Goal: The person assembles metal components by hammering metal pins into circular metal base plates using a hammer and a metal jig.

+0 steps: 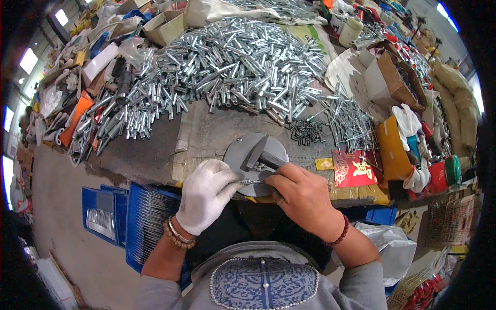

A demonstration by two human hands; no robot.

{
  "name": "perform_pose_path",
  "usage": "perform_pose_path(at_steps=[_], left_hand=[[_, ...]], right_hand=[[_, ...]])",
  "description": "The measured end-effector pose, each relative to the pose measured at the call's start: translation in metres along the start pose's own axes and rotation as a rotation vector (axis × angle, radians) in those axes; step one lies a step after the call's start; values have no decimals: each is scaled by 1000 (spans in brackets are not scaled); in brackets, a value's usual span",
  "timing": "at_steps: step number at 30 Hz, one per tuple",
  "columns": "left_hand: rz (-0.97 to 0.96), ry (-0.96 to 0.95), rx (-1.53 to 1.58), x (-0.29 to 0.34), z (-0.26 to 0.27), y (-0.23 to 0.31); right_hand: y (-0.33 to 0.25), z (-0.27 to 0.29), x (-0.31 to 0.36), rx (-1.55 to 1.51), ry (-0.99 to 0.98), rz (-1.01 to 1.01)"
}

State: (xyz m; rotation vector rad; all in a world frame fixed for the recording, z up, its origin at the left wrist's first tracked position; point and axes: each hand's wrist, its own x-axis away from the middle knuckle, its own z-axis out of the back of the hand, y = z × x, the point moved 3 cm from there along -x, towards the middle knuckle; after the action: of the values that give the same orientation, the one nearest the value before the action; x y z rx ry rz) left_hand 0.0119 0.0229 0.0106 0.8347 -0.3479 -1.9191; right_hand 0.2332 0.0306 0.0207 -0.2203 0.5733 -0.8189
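My left hand [204, 194], in a white glove, pinches a small shiny metal rod [250, 182] over the near part of a round grey metal plate [235, 155]. At the rod's other end are the closed fingertips of my bare right hand [305, 199]. A hammer [257, 153] has its dark head over the plate. Its handle runs back under my right hand, which hides whether the palm grips it. Beyond the plate, a big heap of silvery metal tubes [232, 62] covers the bench. Small dark pins [307, 133] and long thin rods [346, 121] lie to the right.
A red printed packet [355, 169] lies at the bench's front right, near a yellow box [395, 147] with gloves. An open cardboard box [395, 80] stands farther back. Blue bins [135, 227] with metal rods sit below the bench at left. Silvery plastic sheeting [387, 248] hangs at lower right.
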Motion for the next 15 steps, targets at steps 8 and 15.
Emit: perform_pose_path(at_steps=[8,15], left_hand=[[24,16,59,4,-5,4],[18,25,92,4,-5,3]], right_hand=[[1,-6,-5,-38,-35,7],[22,12,1,-38,99,-175]])
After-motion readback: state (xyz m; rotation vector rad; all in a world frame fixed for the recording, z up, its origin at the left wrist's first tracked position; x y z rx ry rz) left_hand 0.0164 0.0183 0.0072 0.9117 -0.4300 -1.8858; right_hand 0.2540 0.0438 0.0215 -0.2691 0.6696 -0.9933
